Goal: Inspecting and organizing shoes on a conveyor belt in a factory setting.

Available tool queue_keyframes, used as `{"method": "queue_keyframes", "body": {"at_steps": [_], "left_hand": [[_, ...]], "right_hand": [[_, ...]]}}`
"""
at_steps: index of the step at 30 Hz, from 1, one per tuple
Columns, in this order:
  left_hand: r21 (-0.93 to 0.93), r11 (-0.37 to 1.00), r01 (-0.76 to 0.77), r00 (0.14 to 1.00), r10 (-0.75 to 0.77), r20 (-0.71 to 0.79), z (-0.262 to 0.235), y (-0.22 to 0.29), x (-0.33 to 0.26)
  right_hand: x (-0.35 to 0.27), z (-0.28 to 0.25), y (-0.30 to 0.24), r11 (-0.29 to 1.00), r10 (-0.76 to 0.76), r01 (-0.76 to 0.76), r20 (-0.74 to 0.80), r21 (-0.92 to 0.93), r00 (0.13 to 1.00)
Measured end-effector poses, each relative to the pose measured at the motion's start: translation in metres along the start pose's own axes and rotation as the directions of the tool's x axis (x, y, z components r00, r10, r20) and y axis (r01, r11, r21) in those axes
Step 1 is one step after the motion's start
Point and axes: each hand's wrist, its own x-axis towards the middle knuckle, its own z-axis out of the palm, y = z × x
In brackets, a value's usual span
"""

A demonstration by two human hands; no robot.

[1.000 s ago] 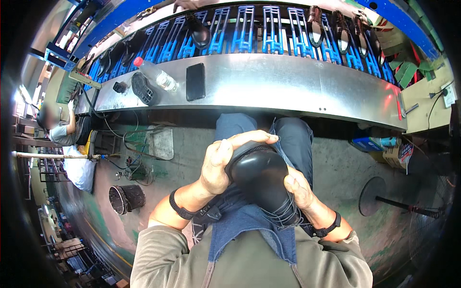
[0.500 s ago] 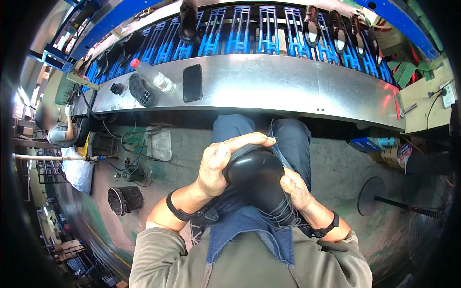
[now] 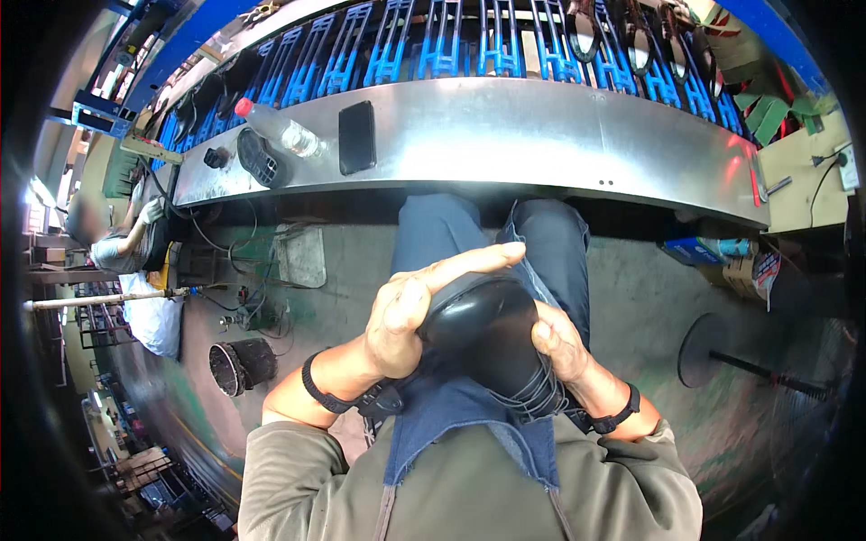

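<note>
A black, smooth-surfaced shoe (image 3: pixel 478 329) is held over my lap, its rounded toe facing away from me. My left hand (image 3: pixel 406 316) curves round its left and far side, fingers stretched along the toe edge. On the right side my right hand (image 3: pixel 561 347) grips it, thumb on top and the other fingers mostly hidden. Thin dark laces (image 3: pixel 532 392) hang in loose loops at the near right part of the shoe. The underside is out of sight.
Ahead runs a metal bench (image 3: pixel 487 135) with a black shoe sole (image 3: pixel 260 158), a clear bottle (image 3: pixel 296 138) and a phone (image 3: pixel 356 137). Blue racks (image 3: pixel 442 45) stand behind, some with shoes. A bucket (image 3: pixel 242 365) is at left, a round-based stand (image 3: pixel 699 350) at right. A co-worker (image 3: pixel 122 243) sits far left.
My hands keep nearly the same hold on the shoe. The bench sits higher in the picture. A dark shoe on the racks left of centre no longer shows there. The co-worker's arm has moved.
</note>
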Motion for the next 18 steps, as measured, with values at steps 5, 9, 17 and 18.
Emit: {"method": "queue_keyframes", "body": {"at_steps": [5, 9, 17, 18], "left_hand": [[0.235, 0.971, -0.046, 0.995, 0.065, -0.075, 0.001, 0.026, -0.008], [0.581, 0.771, -0.263, 0.962, 0.254, 0.099, -0.005, 0.015, -0.002], [0.420, 0.843, -0.336, 0.895, 0.425, -0.135, 0.018, -0.021, 0.001], [0.365, 0.874, -0.319, 0.914, 0.386, -0.124, 0.018, -0.018, 0.001]], "right_hand": [[-0.001, 0.000, -0.004, 1.000, -0.023, 0.023, -0.034, -0.005, 0.999], [-0.001, 0.002, 0.000, 0.999, -0.031, 0.033, -0.090, 0.022, 0.995], [-0.007, -0.002, 0.007, 0.999, -0.014, 0.018, -0.134, 0.029, 0.991], [-0.007, -0.003, 0.009, 1.000, 0.005, -0.002, -0.131, 0.023, 0.991]]}}
